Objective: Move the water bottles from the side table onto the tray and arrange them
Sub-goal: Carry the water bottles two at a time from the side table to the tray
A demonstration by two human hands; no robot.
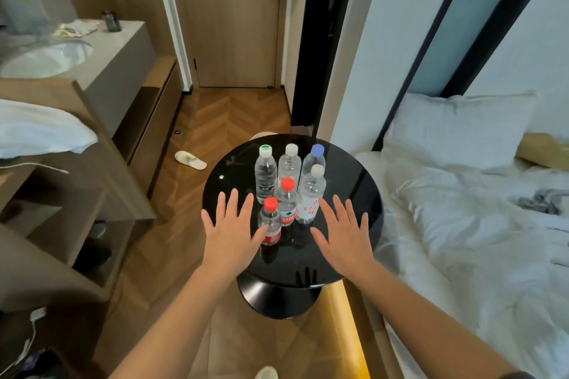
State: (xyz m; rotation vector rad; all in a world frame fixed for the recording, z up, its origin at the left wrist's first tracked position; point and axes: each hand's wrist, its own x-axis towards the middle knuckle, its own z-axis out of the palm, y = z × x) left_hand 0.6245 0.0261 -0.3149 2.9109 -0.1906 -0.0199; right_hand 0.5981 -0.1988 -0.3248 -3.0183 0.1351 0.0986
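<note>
Both hands are flat and wide, with all fingers spread out, and they hold nothing. The left hand (229,231) and the right hand (345,234) are over a round black table (348,175). Six water bottles (289,167) stand up between the two hands and just past the fingertips. The red-cap bottle (271,224) is right by the left thumb; I cannot tell if they touch. The pale-cap bottle (311,195) stands beside the right pointer finger.

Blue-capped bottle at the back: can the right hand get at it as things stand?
Probably yes, but not straight on. The blue-capped bottle stands right behind the pink-lettered bottle, which sits between it and the open right hand; its right side looks free to approach.
</note>
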